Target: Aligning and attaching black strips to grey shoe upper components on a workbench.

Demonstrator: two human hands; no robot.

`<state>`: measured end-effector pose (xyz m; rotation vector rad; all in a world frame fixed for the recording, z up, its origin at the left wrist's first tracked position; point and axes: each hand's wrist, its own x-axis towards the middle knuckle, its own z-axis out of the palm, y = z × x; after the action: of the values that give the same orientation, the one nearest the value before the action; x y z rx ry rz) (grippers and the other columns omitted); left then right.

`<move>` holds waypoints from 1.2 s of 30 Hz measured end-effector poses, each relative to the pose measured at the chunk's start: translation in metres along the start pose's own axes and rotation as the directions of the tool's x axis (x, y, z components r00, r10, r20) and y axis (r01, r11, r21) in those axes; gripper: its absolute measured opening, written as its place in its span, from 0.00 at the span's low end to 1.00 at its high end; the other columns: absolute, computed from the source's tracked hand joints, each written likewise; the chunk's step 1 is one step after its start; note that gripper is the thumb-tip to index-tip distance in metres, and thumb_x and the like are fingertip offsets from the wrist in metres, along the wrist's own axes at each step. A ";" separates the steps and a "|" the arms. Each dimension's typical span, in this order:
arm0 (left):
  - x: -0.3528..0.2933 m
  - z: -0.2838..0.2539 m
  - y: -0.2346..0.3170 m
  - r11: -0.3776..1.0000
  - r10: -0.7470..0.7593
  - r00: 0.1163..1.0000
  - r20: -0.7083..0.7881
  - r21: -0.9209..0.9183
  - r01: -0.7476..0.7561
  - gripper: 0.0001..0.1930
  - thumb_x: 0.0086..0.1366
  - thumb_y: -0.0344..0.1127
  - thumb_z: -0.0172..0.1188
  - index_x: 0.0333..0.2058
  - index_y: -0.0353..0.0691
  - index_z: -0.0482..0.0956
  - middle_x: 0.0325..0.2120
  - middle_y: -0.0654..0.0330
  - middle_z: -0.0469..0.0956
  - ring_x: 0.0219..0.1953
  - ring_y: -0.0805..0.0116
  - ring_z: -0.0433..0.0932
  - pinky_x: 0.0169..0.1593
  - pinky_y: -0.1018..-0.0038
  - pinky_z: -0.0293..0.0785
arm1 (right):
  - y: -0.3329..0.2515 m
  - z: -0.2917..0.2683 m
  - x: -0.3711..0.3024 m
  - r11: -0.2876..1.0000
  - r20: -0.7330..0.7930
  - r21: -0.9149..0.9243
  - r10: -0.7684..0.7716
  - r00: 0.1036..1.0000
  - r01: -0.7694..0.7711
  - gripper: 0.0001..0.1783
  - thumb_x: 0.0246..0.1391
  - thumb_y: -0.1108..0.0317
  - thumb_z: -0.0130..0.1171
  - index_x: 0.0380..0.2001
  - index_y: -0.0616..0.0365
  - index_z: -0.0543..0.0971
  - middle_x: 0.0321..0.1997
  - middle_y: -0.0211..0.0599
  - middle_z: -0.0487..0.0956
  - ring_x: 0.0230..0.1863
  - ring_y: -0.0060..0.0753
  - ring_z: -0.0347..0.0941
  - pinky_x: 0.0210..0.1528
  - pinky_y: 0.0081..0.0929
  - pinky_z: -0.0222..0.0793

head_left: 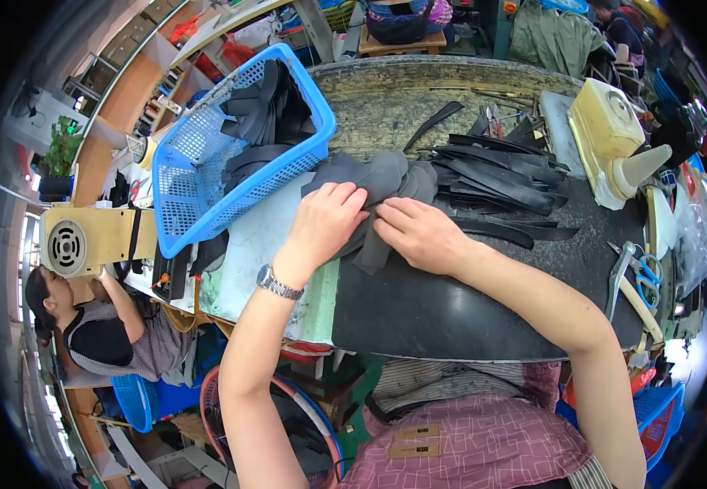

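My left hand (325, 222), with a metal watch on its wrist, has its fingers closed on a dark grey cut piece of flat, flexible sheet material (361, 244). Close beside it my right hand (422, 235) pinches the same piece. Just beyond the fingers lies an overlapping heap of similar grey pieces (394, 175). The fingers partly hide the held piece. To the right of the heap, long curved black strips (504, 183) lie piled together.
A blue plastic basket (243, 189) of dark pieces stands left on the worktable (451, 318). At the right are a yellowish glue container (606, 122), a hammer (643, 301) and blue-handled scissors (649, 281). A co-worker (125, 338) sits at far left beside a machine.
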<state>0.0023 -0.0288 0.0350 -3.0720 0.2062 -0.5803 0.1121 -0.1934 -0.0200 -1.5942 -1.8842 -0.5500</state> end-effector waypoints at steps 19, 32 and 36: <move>0.004 0.028 0.006 0.903 0.199 0.978 -0.060 0.399 -0.159 0.15 0.52 0.33 0.58 0.40 0.35 0.77 0.32 0.59 0.78 0.31 0.67 0.78 0.32 0.72 0.75 | 0.005 0.005 -0.010 0.989 -0.093 0.070 0.138 0.986 -0.132 0.13 0.43 0.72 0.55 0.35 0.63 0.74 0.44 0.42 0.75 0.49 0.41 0.71 0.53 0.33 0.68; -0.002 0.029 -0.010 0.394 -0.788 0.615 -0.016 -0.781 0.485 0.07 0.59 0.28 0.57 0.34 0.32 0.80 0.23 0.65 0.78 0.24 0.77 0.72 0.31 0.77 0.69 | -0.009 0.005 0.011 0.969 -0.029 -0.049 0.240 0.970 -0.241 0.19 0.43 0.67 0.57 0.42 0.60 0.73 0.40 0.35 0.72 0.37 0.33 0.70 0.40 0.27 0.65; -0.032 0.004 -0.056 0.398 -0.914 0.203 -0.351 -0.875 0.278 0.03 0.60 0.29 0.57 0.29 0.36 0.76 0.24 0.65 0.72 0.26 0.76 0.69 0.30 0.76 0.66 | -0.012 0.007 0.020 0.931 0.113 -0.172 0.342 0.933 -0.321 0.26 0.43 0.64 0.64 0.48 0.55 0.71 0.40 0.34 0.71 0.38 0.32 0.71 0.40 0.26 0.63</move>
<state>-0.0185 0.0309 0.0219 -2.8343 -1.3986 -2.5486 0.0971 -0.1763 -0.0105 -2.0485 -1.6474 -0.4486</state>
